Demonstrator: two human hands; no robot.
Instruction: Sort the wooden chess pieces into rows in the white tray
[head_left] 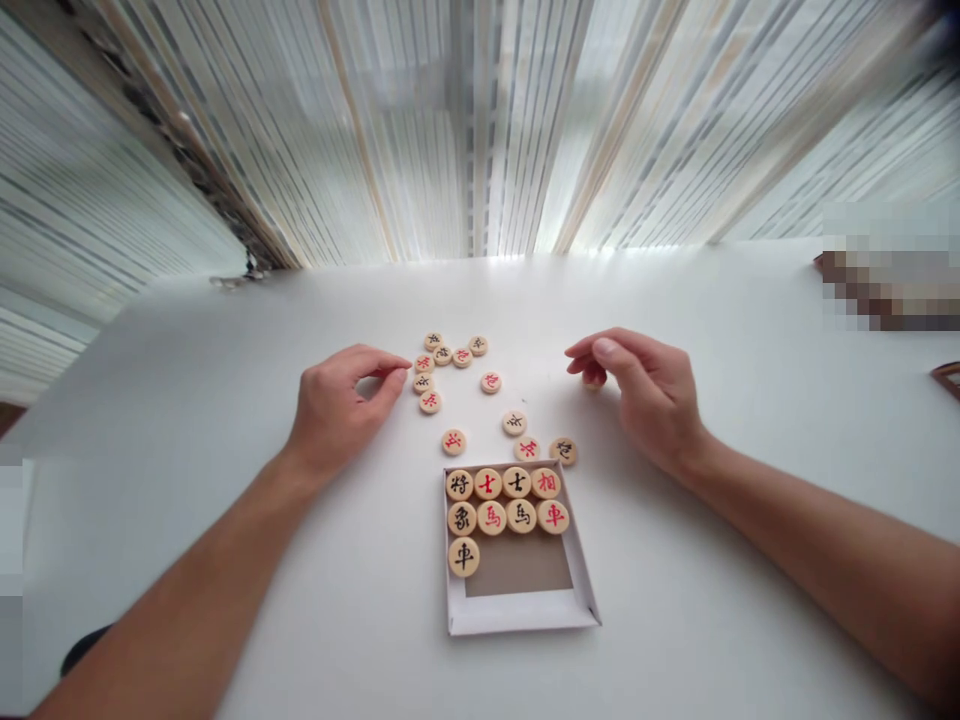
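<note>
My left hand (pixel 349 400) is closed in a pinch, thumb and forefinger meeting beside a red-marked xiangqi piece (pixel 424 364); nothing shows between the tips. On the right, my right hand (pixel 651 390) has its fingers curled around a xiangqi piece (pixel 592 382), mostly hidden beneath them; whether it is lifted I cannot tell. Between the hands lie several loose pieces, among them a red one (pixel 491 382) and a black one (pixel 514 423). A shallow white box (pixel 525 612) holds two full rows of pieces and a single black chariot piece (pixel 464 556) at the left of the third row.
A black cannon piece (pixel 564 451) sits right by the box's far right corner. The white table (pixel 360 600) reaches back to a striped curtain (pixel 480 120). A brown-edged object (pixel 832 268), partly blurred out, lies at the far right.
</note>
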